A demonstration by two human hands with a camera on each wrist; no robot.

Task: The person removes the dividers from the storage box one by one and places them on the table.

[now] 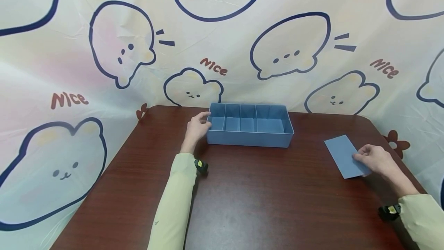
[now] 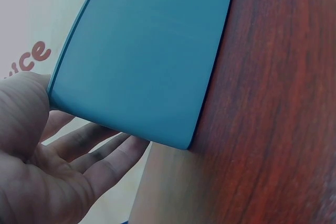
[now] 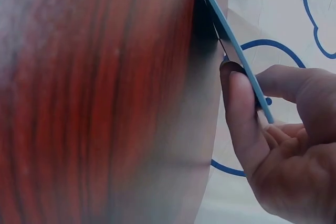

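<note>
Head view: hands (image 1: 198, 128) (image 1: 376, 160) hold divided box (image 1: 249, 139) and blue card (image 1: 341, 155)

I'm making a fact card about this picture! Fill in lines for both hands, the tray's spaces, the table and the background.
Left hand: holds the left end of the blue tray
Right hand: pinches a flat blue piece
Compartments: four, the rightmost widest
Table: reddish-brown, wood-grained
Background: cartoon faces, "Nice"

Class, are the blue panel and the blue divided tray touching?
Apart. The head view shows brown tabletop between the blue divided tray and the blue panel pinched in the right hand.
</note>
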